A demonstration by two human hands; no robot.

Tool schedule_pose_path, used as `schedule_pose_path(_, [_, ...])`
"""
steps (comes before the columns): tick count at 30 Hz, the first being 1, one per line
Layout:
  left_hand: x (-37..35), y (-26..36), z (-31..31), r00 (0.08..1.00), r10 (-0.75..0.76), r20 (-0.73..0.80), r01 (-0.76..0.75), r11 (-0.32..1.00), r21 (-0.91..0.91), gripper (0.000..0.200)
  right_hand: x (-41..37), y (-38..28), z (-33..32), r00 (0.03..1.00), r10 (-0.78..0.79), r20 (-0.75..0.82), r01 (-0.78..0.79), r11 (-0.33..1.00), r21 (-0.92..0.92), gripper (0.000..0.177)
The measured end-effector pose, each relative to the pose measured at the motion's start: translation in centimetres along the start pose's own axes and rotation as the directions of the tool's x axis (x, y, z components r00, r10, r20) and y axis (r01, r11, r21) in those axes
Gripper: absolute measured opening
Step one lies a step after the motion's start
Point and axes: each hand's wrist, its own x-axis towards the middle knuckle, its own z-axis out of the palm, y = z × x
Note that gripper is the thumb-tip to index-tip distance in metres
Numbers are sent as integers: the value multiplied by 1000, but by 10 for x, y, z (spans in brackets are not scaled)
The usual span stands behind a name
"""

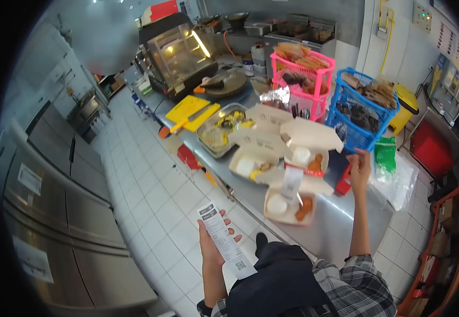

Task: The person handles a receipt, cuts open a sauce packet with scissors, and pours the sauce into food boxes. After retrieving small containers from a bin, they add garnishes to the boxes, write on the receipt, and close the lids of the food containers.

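Note:
My left hand (210, 244) is wrapped round a long printed receipt (226, 238), held up over the floor in front of my apron. At the right side of the steel counter, my right hand (361, 170) is raised with its fingers loosely bent and apart, nothing visible in them. Just beside it stands a red object (344, 180), partly covered by the hand. Three open cardboard meal boxes stand on the counter: a front box (287, 220), a left box (258, 141) and a right box (314, 133), with rice and browned pieces of food. A white paper slip (291, 182) overlaps the front box.
A blue basket (353, 134) and a pink basket (318, 100) hold paper bags. Farther along the counter are a steel tray (214, 149), a yellow board (184, 112) and a glass warmer (179, 61). A green packet (385, 158) lies at right; steel fridges (81, 248) stand left.

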Motion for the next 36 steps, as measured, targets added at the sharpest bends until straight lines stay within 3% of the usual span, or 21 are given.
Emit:
schedule_pose_path(3, [53, 23, -2, 998, 5, 64, -9, 998, 67, 75, 69, -13, 92, 963, -206, 176, 211, 978, -8, 16])
schedule_pose_path(5, [77, 41, 2, 999, 13, 31, -15, 997, 75, 73, 116, -2, 157, 942, -138, 305, 131, 990, 43, 16])
schedule_pose_path(7, [96, 53, -2, 1000, 10, -1, -10, 996, 86, 72, 158, 23, 219, 924, -202, 326, 119, 959, 259, 18])
schedule_pose_path(11, [140, 71, -20, 991, 11, -133, -6, 999, 38, 63, 216, 57, 289, 944, -42, 327, 99, 982, -161, 32])
schedule_pose_path(13, [166, 80, -33, 985, -1, -173, 4, 1000, 20, 57, 234, 83, 316, 981, -133, 139, 179, 896, -406, 37])
schedule_pose_path(14, [180, 82, -41, 986, -9, -166, 16, 999, 38, 59, 243, 90, 323, 984, -129, 120, 168, 893, -418, 37])
schedule_pose_path(16, [212, 97, -47, 989, -34, -144, 44, 997, 70, 61, 254, 76, 335, 973, 156, -171, -226, 806, -547, 44])
schedule_pose_path(17, [229, 105, -45, 991, -46, -127, 58, 994, 91, 60, 262, 69, 334, 968, 156, -198, -242, 799, -551, 44])
schedule_pose_path(19, [263, 127, -33, 994, -73, -83, 83, 988, 127, 58, 276, 66, 335, 904, 389, -176, -414, 694, -589, 43])
schedule_pose_path(20, [280, 139, -22, 994, -92, -67, 103, 976, 190, 55, 275, 68, 340, 919, 271, -285, -391, 709, -587, 35])
schedule_pose_path(21, [296, 147, -15, 992, -114, -57, 124, 960, 249, 52, 276, 80, 343, 912, 268, -311, -406, 698, -589, 35])
schedule_pose_path(24, [346, 174, 3, 985, -154, 75, 109, 902, 419, 44, 282, 107, 343, 974, 139, -180, -219, 792, -570, 32])
schedule_pose_path(25, [364, 180, 10, 981, -168, 95, 112, 897, 428, 44, 283, 109, 345, 969, 137, -205, -232, 784, -575, 32])
schedule_pose_path(26, [379, 184, 16, 978, -176, 116, 103, 878, 467, 45, 278, 112, 347, 942, 235, -241, -289, 930, -225, 34])
schedule_pose_path(27, [393, 188, 20, 973, -186, 135, 94, 858, 505, 47, 272, 110, 347, 913, 331, -240, -299, 941, 157, 38])
schedule_pose_path(28, [408, 190, 23, 967, -208, 150, 102, 850, 517, 47, 269, 107, 346, 901, 348, -258, -267, 915, 303, 45])
schedule_pose_path(32, [449, 188, 38, 934, -209, 291, -13, 793, 609, 44, 230, 50, 329, 896, 257, -361, -126, 929, 349, 44])
schedule_pose_path(34, [457, 185, 57, 920, -203, 336, -66, 765, 641, 39, 210, 37, 326, 827, 433, -358, -127, 764, 632, 38])
schedule_pose_path(35, [459, 180, 65, 913, -220, 345, -60, 762, 645, 39, 201, 26, 326, 820, 433, -375, -123, 773, 623, 38])
schedule_pose_path(36, [461, 174, 74, 884, -184, 430, -159, 746, 646, 39, 195, 8, 328, 792, 459, -402, -89, 739, 668, 36])
